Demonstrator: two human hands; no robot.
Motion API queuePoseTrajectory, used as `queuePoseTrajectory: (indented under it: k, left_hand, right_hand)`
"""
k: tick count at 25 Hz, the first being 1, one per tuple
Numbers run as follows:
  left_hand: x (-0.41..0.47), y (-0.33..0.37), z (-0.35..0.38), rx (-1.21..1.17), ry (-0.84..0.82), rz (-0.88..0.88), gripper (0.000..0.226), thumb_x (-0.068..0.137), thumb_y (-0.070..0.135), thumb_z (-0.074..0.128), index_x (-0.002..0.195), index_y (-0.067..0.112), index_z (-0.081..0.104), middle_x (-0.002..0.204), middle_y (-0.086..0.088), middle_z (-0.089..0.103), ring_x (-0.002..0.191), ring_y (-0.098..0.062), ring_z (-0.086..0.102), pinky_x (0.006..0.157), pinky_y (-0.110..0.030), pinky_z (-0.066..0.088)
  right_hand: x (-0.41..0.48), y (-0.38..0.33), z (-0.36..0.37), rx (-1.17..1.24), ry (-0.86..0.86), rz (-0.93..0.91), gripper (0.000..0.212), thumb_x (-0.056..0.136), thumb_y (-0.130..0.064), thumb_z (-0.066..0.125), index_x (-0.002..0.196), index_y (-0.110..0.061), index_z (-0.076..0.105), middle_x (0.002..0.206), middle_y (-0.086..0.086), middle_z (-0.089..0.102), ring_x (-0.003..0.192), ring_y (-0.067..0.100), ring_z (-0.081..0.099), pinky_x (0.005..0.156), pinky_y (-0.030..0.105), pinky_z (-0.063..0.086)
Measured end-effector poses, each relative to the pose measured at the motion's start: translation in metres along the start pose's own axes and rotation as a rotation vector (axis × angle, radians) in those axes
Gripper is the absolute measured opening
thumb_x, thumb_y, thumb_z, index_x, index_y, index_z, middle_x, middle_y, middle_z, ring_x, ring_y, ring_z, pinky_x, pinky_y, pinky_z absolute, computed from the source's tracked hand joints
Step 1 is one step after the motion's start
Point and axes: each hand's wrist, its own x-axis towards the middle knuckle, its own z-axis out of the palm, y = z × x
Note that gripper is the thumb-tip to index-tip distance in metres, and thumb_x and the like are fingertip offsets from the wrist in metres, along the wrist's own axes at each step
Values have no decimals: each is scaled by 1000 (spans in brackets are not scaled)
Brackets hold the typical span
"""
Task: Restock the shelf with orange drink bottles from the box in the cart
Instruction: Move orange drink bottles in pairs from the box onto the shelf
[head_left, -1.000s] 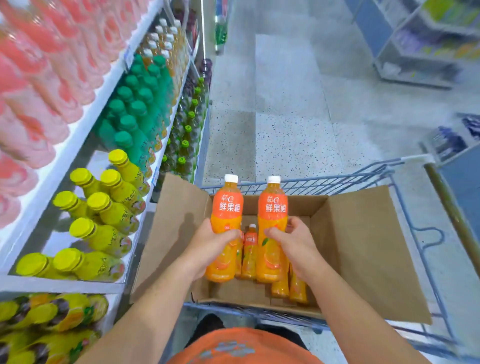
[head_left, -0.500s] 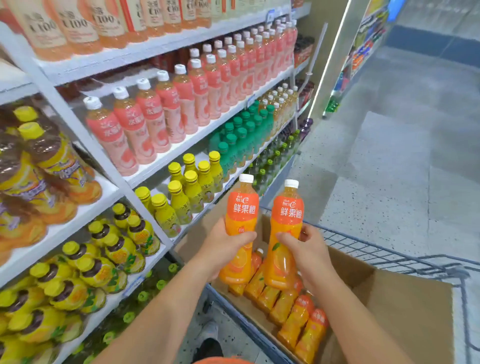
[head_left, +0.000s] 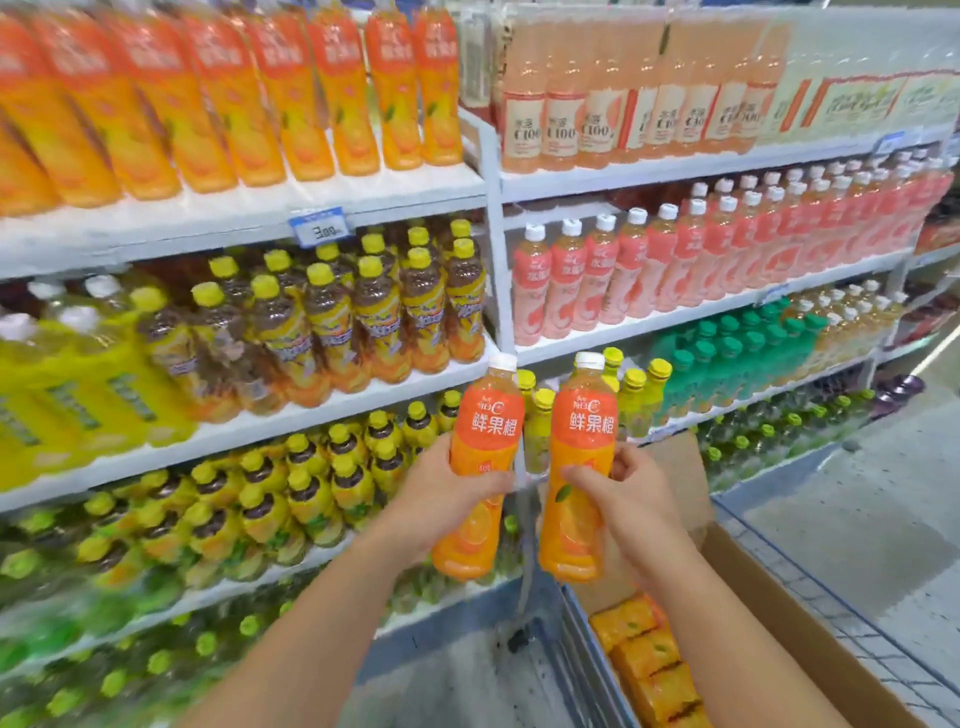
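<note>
Two orange bottles (head_left: 485, 431), clamped in left grip (head_left: 447, 506) and right grip (head_left: 626, 499); box (head_left: 789, 623) partly cut off.

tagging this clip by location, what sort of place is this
Most likely a supermarket or convenience-store drinks aisle: white shelves packed with rows of bottled drinks, a blue price tag on a shelf edge, and a wire cart carrying a cardboard box of orange bottles.

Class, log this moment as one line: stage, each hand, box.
stage: not yet shelved | left hand: grips left orange bottle cap up | right hand: grips right orange bottle cap up | box: more orange bottles inside
</note>
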Motion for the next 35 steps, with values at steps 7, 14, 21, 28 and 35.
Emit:
queuePoseTrajectory:
  k: [7,14,21,28,35]
  left_hand:
    - [-34,15,-125,-8,229,106,39,74,26,89,105,25,65,92,1,77,83,-15,74,74,-34,59]
    - [-61,25,-253,0,416,206,46,68,33,92,107,28,67,91,6,77,83,-12,74,77,-36,61]
    - [-66,38,-373,-62,470,283,41,72,28,90,106,29,67,93,6,77,85,-12,74,79,-38,61]
    - [-38,76,-443,-148,543,326,35,73,22,89,103,24,71,88,4,79,83,-14,76,75,-35,61]
    - [16,130,-479,-77,696,435,36,71,18,90,101,25,72,84,10,78,79,-8,74,75,-32,61]
  right_hand:
    - [-7,-51,128,-26,-188,-137,30,73,-14,84,98,-14,67,90,9,77,83,28,75,76,44,59]
    - [-39,-107,255,18,-341,-228,32,78,-14,82,105,-16,65,93,5,77,82,21,75,74,42,62]
    - [-55,-151,367,-3,-389,-305,30,79,-15,81,103,-19,65,92,0,78,81,18,75,71,38,60]
    - [-29,-196,438,24,-426,-367,31,79,-18,82,104,-22,64,93,-4,78,83,14,75,76,38,61]
    - [41,-255,492,107,-525,-521,39,78,-8,81,110,-20,63,99,-3,77,93,16,74,81,38,60]
